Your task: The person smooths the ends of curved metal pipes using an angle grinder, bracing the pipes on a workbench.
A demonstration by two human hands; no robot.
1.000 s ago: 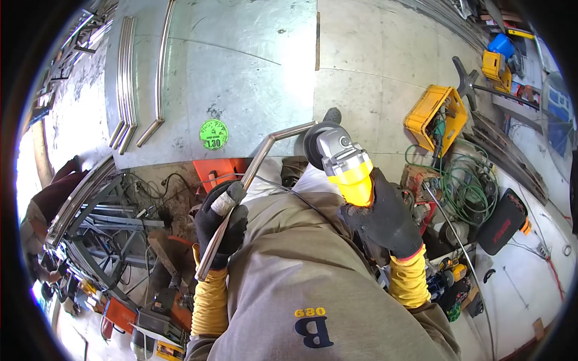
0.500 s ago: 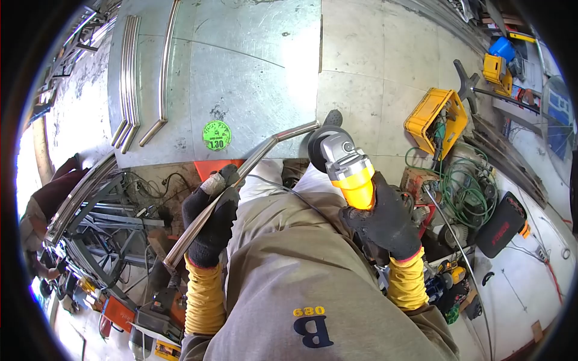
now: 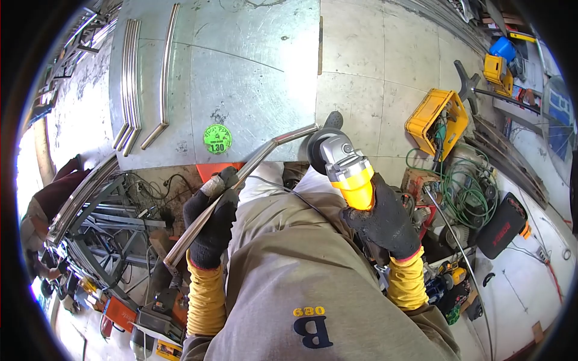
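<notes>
Head view — grips bent metal tube (image 3: 257, 161) in closed left hand (image 3: 212, 224), angled over edge of metal sheet (image 3: 241, 78), tip close by disc (image 3: 315, 146) — clasps yellow grinder (image 3: 349, 167) in closed right hand (image 3: 386, 219).

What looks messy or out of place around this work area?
The green hose lies in a loose tangle near the yellow crate, not neatly coiled. One bent tube sits apart from the grouped tubes. I see no clear spill or damage.
</notes>
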